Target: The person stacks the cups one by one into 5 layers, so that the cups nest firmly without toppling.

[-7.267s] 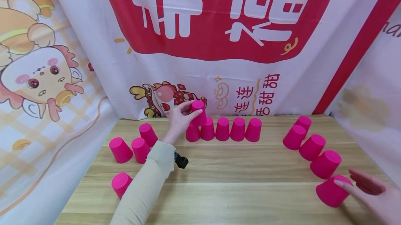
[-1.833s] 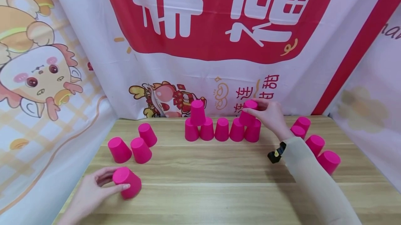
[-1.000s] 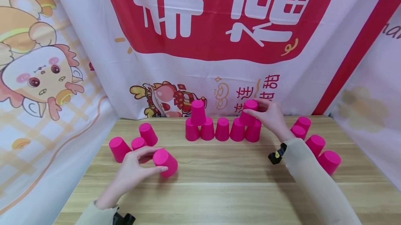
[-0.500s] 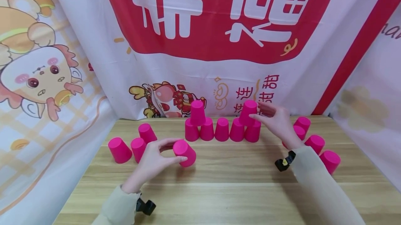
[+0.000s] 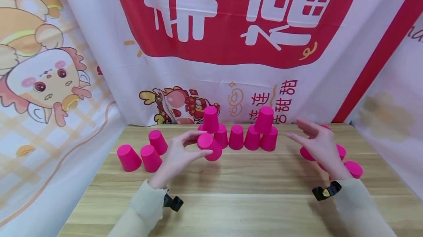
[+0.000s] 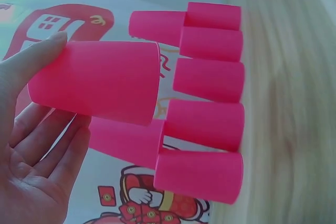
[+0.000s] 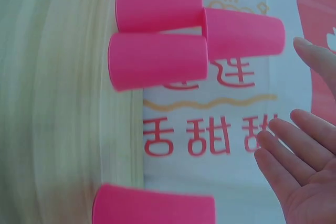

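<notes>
My left hand (image 5: 180, 156) pinches an upside-down pink plastic cup (image 5: 210, 147) between thumb and fingers, off the table and in front of the cup row's left end. In the left wrist view, the held cup (image 6: 100, 80) hides part of an upper cup (image 6: 128, 140). Behind stands a bottom row of several cups (image 5: 236, 137). One upper cup (image 5: 210, 119) bridges the row's left pair, another (image 5: 264, 120) the right pair. My right hand (image 5: 318, 145) is apart from the cups, fingers spread, right of the row; the right wrist view shows its bare palm (image 7: 310, 182).
Three loose cups (image 5: 151, 159) stand at the left of the wooden table (image 5: 231, 211). On the right are several more cups (image 5: 353, 170), partly hidden by my right hand. A printed cloth (image 5: 231, 94) hangs behind the table's back edge.
My left hand picked up the near left cup and carried it right and back toward the row. The right hand placed a cup on the right pair, let go and drew away rightward.
</notes>
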Available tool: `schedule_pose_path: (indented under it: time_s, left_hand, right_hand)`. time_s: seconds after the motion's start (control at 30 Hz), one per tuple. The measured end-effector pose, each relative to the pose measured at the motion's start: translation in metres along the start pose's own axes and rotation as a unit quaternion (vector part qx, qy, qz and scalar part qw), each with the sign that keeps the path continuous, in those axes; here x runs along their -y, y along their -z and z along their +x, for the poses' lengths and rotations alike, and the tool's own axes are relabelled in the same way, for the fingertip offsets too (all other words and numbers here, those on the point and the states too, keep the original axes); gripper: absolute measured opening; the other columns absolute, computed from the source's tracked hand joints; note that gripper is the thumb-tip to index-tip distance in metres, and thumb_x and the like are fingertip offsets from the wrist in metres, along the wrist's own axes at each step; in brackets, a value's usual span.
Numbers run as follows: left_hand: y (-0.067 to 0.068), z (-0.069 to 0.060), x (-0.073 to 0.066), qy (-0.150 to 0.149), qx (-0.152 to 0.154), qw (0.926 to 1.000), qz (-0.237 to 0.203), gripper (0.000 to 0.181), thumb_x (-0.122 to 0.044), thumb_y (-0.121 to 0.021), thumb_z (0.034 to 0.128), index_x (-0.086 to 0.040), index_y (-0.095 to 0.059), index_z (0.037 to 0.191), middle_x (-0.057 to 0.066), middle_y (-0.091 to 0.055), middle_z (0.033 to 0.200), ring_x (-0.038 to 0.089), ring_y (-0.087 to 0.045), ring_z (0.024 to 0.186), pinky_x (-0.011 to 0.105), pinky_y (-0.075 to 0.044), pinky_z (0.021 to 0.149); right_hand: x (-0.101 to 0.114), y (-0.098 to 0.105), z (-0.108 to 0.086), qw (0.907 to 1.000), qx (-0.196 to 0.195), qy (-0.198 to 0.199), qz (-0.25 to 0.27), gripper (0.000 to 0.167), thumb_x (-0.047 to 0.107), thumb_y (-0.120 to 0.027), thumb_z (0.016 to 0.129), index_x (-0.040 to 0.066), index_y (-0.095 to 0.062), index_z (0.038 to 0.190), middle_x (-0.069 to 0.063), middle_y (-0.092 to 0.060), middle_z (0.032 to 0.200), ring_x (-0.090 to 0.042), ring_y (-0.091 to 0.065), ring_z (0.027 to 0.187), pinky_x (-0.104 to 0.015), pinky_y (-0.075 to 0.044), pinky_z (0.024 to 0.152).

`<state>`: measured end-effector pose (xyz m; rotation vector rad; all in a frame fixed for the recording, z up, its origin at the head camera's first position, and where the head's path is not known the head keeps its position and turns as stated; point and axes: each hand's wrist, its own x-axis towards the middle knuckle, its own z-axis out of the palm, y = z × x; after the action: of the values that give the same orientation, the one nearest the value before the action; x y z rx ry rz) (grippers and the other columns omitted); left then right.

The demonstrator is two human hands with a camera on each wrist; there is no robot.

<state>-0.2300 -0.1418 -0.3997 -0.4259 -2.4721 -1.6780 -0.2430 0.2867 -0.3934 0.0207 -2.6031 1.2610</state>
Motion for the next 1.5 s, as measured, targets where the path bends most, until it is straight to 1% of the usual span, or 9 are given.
schedule_pose_path:
  time_s: [0.13,0.33,0.5,0.7,0.93,1.1,1.23,1.37,1.5]
  left_hand:
    - [-0.005,0.007,-0.004,-0.013,-0.011,0.9998,-0.005,0.060,-0.054,-0.088,0.0740,-0.033,-0.068,0.127,-0.013,-0.067,0.122,0.012,-0.062,0.112,0.044,-0.054,0.095]
    - [-0.011,0.018,-0.009,-0.036,-0.027,0.9988,-0.020,0.056,-0.051,-0.089,0.0753,-0.035,-0.067,0.125,-0.012,-0.067,0.120,0.012,-0.064,0.111,0.038,-0.055,0.093]
    - [-0.015,0.029,-0.015,-0.064,-0.035,0.9960,-0.051,0.055,-0.044,-0.090,0.0774,-0.030,-0.067,0.126,-0.009,-0.068,0.121,0.013,-0.065,0.111,0.040,-0.056,0.093]
    - [-0.020,0.042,-0.031,-0.117,-0.041,0.9904,-0.061,0.059,-0.039,-0.089,0.0792,-0.021,-0.066,0.130,-0.008,-0.067,0.125,0.013,-0.065,0.113,0.041,-0.056,0.093]
    - [-0.020,0.064,-0.051,-0.170,-0.038,0.9806,-0.089,0.052,-0.027,-0.087,0.0844,-0.020,-0.064,0.131,-0.006,-0.069,0.123,0.015,-0.066,0.112,0.049,-0.055,0.094]
    - [-0.016,0.084,-0.062,-0.199,-0.047,0.9749,-0.087,0.052,-0.022,-0.086,0.0851,-0.017,-0.063,0.132,-0.006,-0.067,0.123,0.015,-0.065,0.112,0.041,-0.056,0.093]
    - [-0.012,0.101,-0.068,-0.199,-0.049,0.9762,-0.071,0.054,-0.025,-0.086,0.0854,-0.015,-0.063,0.133,-0.006,-0.066,0.123,0.013,-0.064,0.112,0.038,-0.055,0.094]
    - [-0.010,0.118,-0.073,-0.181,-0.049,0.9810,-0.049,0.053,-0.030,-0.086,0.0847,-0.017,-0.064,0.132,-0.006,-0.066,0.122,0.012,-0.063,0.112,0.039,-0.054,0.096]
    - [-0.011,0.129,-0.072,-0.159,-0.046,0.9859,-0.025,0.052,-0.035,-0.087,0.0832,-0.021,-0.066,0.129,-0.008,-0.066,0.120,0.012,-0.062,0.111,0.043,-0.052,0.099]
  right_hand:
    - [-0.008,0.013,-0.009,0.9993,-0.020,-0.017,-0.028,0.088,0.061,-0.075,0.085,0.019,-0.045,0.155,-0.013,-0.052,0.149,-0.036,-0.051,0.132,-0.053,-0.052,0.096]
    - [-0.023,0.035,-0.019,0.9973,-0.038,-0.059,-0.020,0.086,0.059,-0.075,0.086,0.017,-0.046,0.155,-0.015,-0.052,0.148,-0.039,-0.049,0.130,-0.018,-0.053,0.079]
    - [-0.038,0.054,-0.022,0.9939,-0.041,-0.099,-0.026,0.088,0.063,-0.072,0.086,0.018,-0.044,0.156,-0.016,-0.047,0.153,-0.044,-0.042,0.136,-0.036,-0.054,0.093]
    - [-0.057,0.071,-0.031,0.9934,-0.030,-0.105,-0.035,0.091,0.059,-0.071,0.090,0.010,-0.036,0.158,-0.024,-0.035,0.158,-0.053,-0.027,0.142,-0.070,-0.036,0.101]
    - [-0.069,0.076,-0.034,0.9921,-0.031,-0.087,-0.084,0.089,0.055,-0.068,0.094,-0.001,-0.037,0.155,-0.033,-0.038,0.152,-0.062,-0.033,0.132,-0.073,-0.038,0.095]
    - [-0.075,0.077,-0.036,0.9896,-0.021,-0.104,-0.097,0.090,0.056,-0.066,0.095,-0.004,-0.035,0.154,-0.037,-0.038,0.149,-0.063,-0.035,0.127,-0.072,-0.041,0.092]
    - [-0.082,0.078,-0.038,0.9888,-0.011,-0.106,-0.105,0.089,0.056,-0.067,0.094,-0.007,-0.039,0.151,-0.038,-0.043,0.145,-0.061,-0.040,0.123,-0.063,-0.050,0.087]
    - [-0.086,0.077,-0.039,0.9884,-0.010,-0.101,-0.113,0.088,0.056,-0.068,0.093,-0.009,-0.045,0.147,-0.038,-0.048,0.140,-0.057,-0.046,0.118,-0.041,-0.058,0.073]
    - [-0.087,0.075,-0.039,0.9885,-0.016,-0.092,-0.119,0.085,0.056,-0.070,0.092,-0.008,-0.050,0.144,-0.036,-0.053,0.136,-0.052,-0.052,0.113,-0.022,-0.048,0.061]
